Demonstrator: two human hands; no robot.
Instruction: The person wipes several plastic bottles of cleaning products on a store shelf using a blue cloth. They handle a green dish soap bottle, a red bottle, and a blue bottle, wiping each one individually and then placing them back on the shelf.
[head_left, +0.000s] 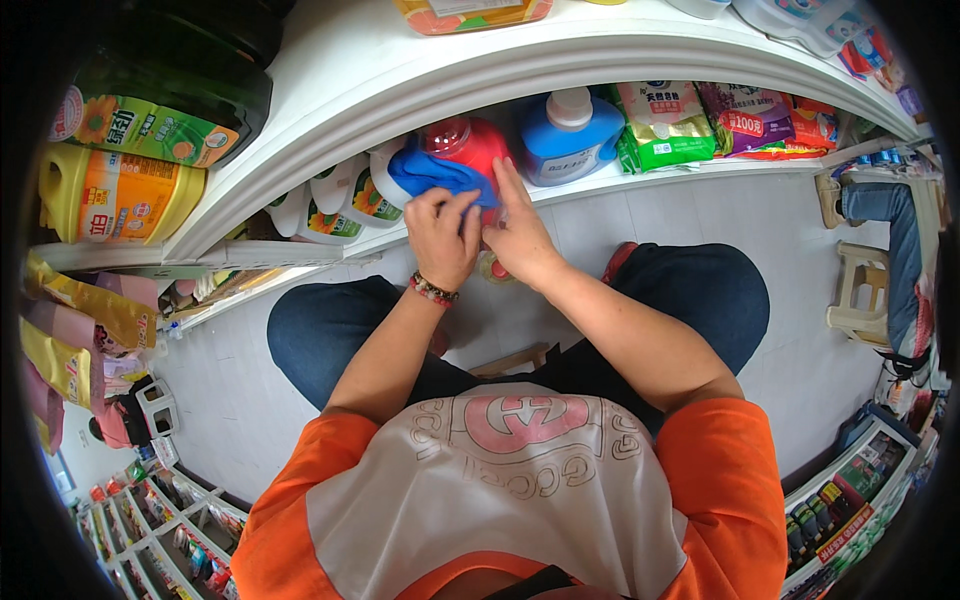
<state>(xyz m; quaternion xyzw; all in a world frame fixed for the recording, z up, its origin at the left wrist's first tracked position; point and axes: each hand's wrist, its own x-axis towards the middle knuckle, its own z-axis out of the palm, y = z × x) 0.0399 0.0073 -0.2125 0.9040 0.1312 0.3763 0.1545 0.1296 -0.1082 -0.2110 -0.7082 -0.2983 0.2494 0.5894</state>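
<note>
A red plastic bottle (484, 146) with a rounded clear-red cap stands tilted at the edge of the low shelf, before me. My left hand (444, 236) grips a blue cloth (435, 174) that lies against the bottle's side. My right hand (521, 232) rests on the bottle's right side, fingers stretched along it; its thumb is near the cloth. To the right stands a blue detergent bottle (562, 142) with a white cap. White bottles with sunflower labels (367, 199) stand to the left. The bottle's lower part is hidden by my hands.
Green and purple bags (667, 131) lie further right on the shelf. The white upper shelf edge (450, 82) curves over the bottles. Large yellow jug (127, 195) at left. A beige plastic stool (859, 292) and a seated person's jeans-clad legs (874, 202) are at the right.
</note>
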